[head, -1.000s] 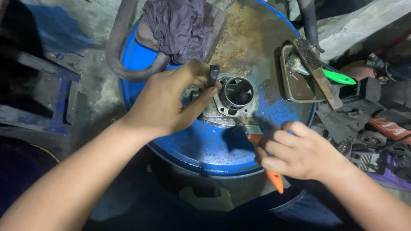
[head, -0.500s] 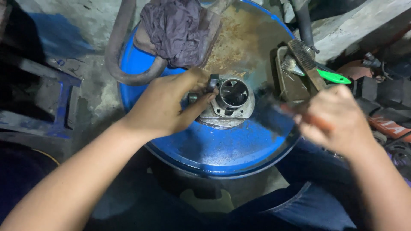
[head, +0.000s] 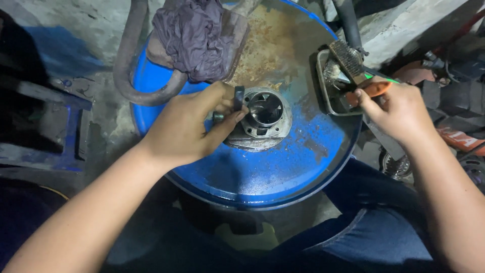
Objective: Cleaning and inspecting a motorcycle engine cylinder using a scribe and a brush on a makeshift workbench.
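A round grey metal engine part (head: pixel 262 119) with a dark bore sits on the lid of a blue drum (head: pixel 283 177). My left hand (head: pixel 189 126) grips its left side, thumb and fingers around a dark lug. My right hand (head: pixel 396 111) is at the drum's right rim and holds an orange-handled tool (head: pixel 371 90), its tip over a small rectangular metal tray (head: pixel 328 86). A wire brush (head: pixel 346 58) lies across that tray.
A dark purple rag (head: pixel 194 35) lies on the rusty far part of the lid. A thick curved hose (head: pixel 129 65) runs along the drum's left side. Cluttered parts and red items (head: pixel 454 136) fill the right. My jeans-clad knee (head: pixel 374 227) is below the drum.
My right hand has moved from the near right of the drum up to the tray, carrying the orange-handled tool. My left hand has stayed on the metal part.
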